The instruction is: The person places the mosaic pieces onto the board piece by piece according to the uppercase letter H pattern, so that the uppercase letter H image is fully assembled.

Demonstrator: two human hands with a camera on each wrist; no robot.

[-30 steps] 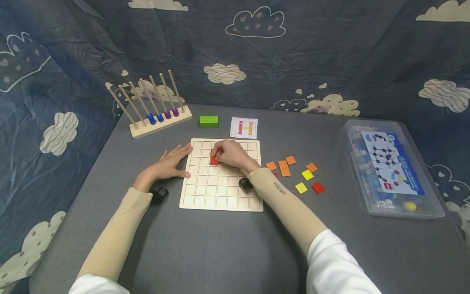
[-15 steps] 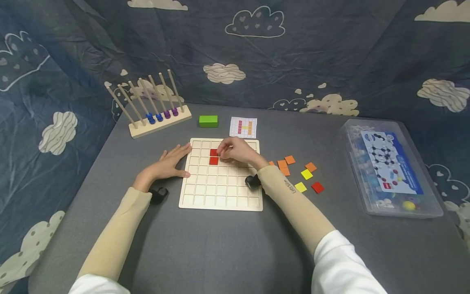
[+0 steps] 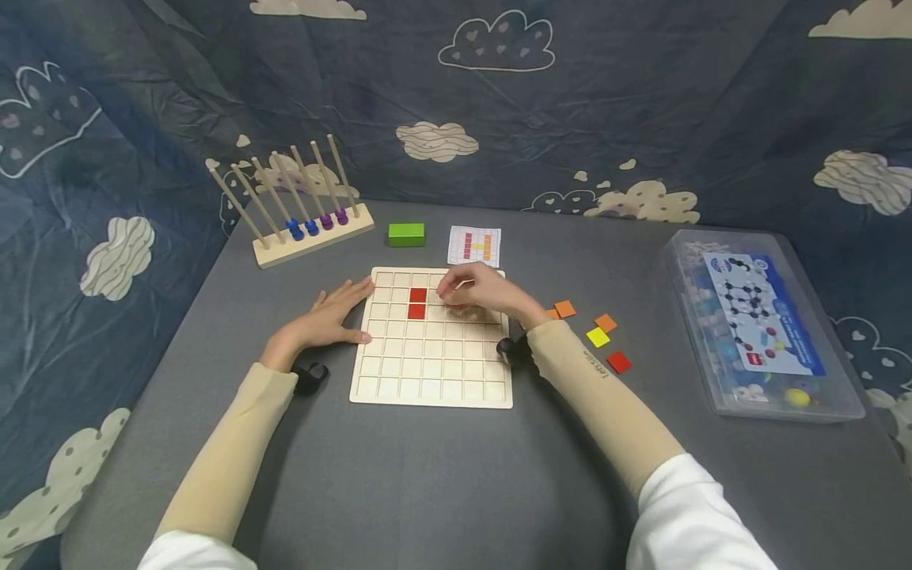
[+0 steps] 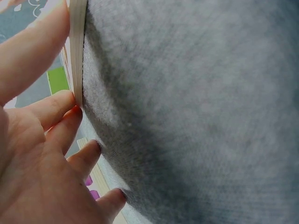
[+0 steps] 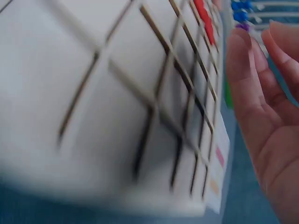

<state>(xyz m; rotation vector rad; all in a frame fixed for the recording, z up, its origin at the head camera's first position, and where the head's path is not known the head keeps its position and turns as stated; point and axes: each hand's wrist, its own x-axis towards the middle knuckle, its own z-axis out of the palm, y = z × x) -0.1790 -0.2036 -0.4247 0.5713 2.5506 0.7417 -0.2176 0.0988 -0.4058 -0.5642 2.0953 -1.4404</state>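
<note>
A pale wooden grid board point(image 3: 431, 370) lies on the table, with two red square tiles point(image 3: 417, 295) in adjoining cells, one above the other, near its upper middle. At the board's left edge rests my left hand point(image 3: 321, 323), fingers spread; in the left wrist view its thumb and forefinger touch the board's side point(image 4: 77, 51). My right hand point(image 3: 484, 290) hovers over the upper right of the board, fingers loosely bent. Nothing shows between its fingers point(image 5: 240, 60) in the right wrist view. Behind the board lies a pattern card point(image 3: 473, 244) with coloured squares.
Right of the board lie loose tiles, including orange point(image 3: 564, 309), yellow point(image 3: 598, 337) and red point(image 3: 619, 362), some hidden by the right arm. A clear lidded box point(image 3: 769, 317) stands at far right. A green block point(image 3: 406, 235) and a peg rack with beads point(image 3: 313, 236) stand behind.
My right hand has let go at the red tiles and moved to the right across the board, uncovering both. The left hand stays at the board's left edge.
</note>
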